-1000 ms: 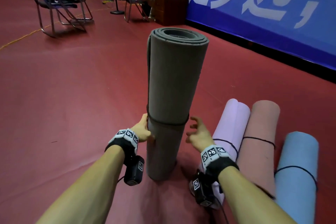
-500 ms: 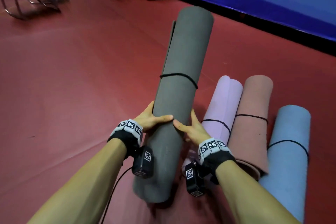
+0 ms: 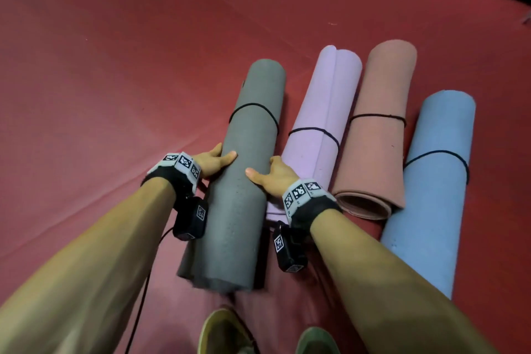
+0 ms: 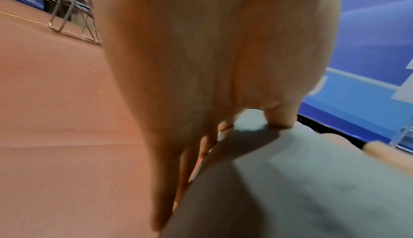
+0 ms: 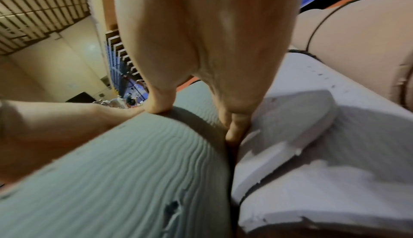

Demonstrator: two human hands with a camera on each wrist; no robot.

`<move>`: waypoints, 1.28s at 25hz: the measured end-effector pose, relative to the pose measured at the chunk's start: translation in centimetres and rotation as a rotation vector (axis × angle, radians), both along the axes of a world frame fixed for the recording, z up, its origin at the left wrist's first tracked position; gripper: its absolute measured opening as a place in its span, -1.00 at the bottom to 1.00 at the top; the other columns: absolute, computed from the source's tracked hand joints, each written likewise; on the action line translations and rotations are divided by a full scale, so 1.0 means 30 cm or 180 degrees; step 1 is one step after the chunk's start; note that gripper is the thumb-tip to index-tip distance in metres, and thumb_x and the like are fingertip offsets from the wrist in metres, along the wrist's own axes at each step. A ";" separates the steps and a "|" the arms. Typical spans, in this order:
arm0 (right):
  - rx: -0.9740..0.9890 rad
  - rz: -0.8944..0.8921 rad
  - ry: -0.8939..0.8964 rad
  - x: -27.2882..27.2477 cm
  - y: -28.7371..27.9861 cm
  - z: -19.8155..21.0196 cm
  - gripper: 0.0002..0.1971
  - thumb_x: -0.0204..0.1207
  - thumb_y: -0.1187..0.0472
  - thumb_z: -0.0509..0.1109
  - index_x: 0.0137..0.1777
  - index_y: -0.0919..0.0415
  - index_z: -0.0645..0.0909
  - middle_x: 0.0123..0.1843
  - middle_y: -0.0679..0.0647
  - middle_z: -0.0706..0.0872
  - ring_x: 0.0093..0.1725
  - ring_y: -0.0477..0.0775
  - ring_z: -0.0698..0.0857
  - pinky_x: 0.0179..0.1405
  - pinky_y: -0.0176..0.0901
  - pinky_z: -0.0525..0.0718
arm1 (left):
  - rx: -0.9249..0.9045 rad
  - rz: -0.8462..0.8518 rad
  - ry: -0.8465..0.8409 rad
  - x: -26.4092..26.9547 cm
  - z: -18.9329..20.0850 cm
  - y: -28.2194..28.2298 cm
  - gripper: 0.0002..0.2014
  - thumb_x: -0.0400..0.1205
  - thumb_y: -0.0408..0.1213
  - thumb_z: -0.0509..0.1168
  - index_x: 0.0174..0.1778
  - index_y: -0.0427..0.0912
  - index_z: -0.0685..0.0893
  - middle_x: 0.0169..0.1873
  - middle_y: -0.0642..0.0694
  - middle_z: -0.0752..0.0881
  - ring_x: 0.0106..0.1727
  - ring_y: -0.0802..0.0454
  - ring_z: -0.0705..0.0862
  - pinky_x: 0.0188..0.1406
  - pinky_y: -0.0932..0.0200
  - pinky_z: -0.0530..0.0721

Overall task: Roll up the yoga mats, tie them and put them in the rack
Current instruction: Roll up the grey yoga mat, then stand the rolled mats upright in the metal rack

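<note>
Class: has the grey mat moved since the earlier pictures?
Yes. The grey mat, upright earlier, now lies down beside the lilac mat, gripped by both hands.

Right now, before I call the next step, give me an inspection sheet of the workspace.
Surface: red floor, bare around the mats.
Job's things: grey mat, lilac mat, pink mat, blue mat, all rolled, each tied with a black cord, lying side by side. Rack: nothing seen.
Clutter: nothing seen.
Hands: left hand and right hand hold the grey mat from either side.
Cables: black cable hanging from the left wrist camera.
Surroundings: folding chair, blue banner.
</note>
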State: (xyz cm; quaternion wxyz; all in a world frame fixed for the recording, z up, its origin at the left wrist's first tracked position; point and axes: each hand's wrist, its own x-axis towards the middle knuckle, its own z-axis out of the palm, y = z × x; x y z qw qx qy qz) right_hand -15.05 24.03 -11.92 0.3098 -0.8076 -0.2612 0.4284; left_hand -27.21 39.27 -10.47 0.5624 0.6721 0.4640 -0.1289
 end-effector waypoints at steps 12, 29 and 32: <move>0.0263 -0.0311 -0.1231 -0.090 -0.180 0.076 -0.49 0.42 0.44 0.29 0.36 0.11 0.70 0.21 0.14 0.78 0.31 0.23 0.65 0.36 -0.18 0.49 | 0.1259 -0.1666 0.0407 -0.279 -0.042 -0.281 0.41 0.29 -0.03 0.69 0.69 0.00 -0.37 0.68 -0.15 -0.40 0.73 -0.17 -0.22 0.69 -0.12 0.02; -0.1036 0.0465 -0.3419 -0.164 -0.244 -0.102 -0.36 0.56 0.45 0.24 0.63 0.14 0.24 0.69 0.36 0.10 0.64 0.30 0.18 0.29 0.37 0.45 | 0.2945 -0.2814 0.0706 -0.427 -0.102 -0.540 0.06 0.60 0.15 0.32 0.70 -0.04 -0.38 0.68 -0.17 -0.40 0.69 -0.36 -0.29 0.55 -0.42 0.27; -0.0975 0.0369 -0.3553 -0.171 -0.239 -0.107 -0.46 0.56 0.45 0.15 0.55 0.17 0.36 0.63 0.40 0.25 0.58 0.32 0.31 0.18 0.32 0.51 | 0.3312 -0.3034 0.0776 -0.433 -0.100 -0.553 -0.20 0.73 -0.34 0.08 0.69 -0.12 -0.37 0.67 -0.23 -0.39 0.68 -0.42 -0.30 0.51 -0.46 0.29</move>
